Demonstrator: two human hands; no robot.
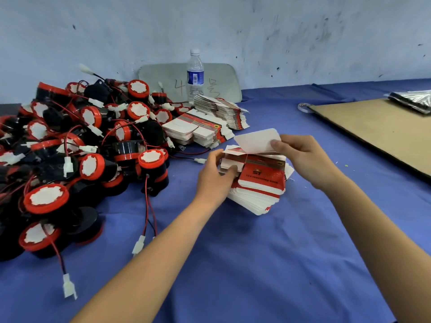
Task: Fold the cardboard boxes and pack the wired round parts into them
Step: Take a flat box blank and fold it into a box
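Observation:
A stack of flat red-and-white cardboard boxes [258, 192] lies on the blue cloth in the middle. My left hand [215, 173] grips the top flat box [261, 169] at its left edge, thumb curled onto it. My right hand [303, 157] pinches that box's white flap [256, 141] and holds it raised. A big heap of round black parts with red caps and red-black wires [77, 155] covers the left of the table.
Two more stacks of flat boxes [205, 127] lie behind, near a water bottle [195, 75] and a grey panel against the wall. A brown cardboard sheet [382, 131] with a shiny bag [412, 101] lies at right. Loose white connectors [69, 287] trail onto the cloth.

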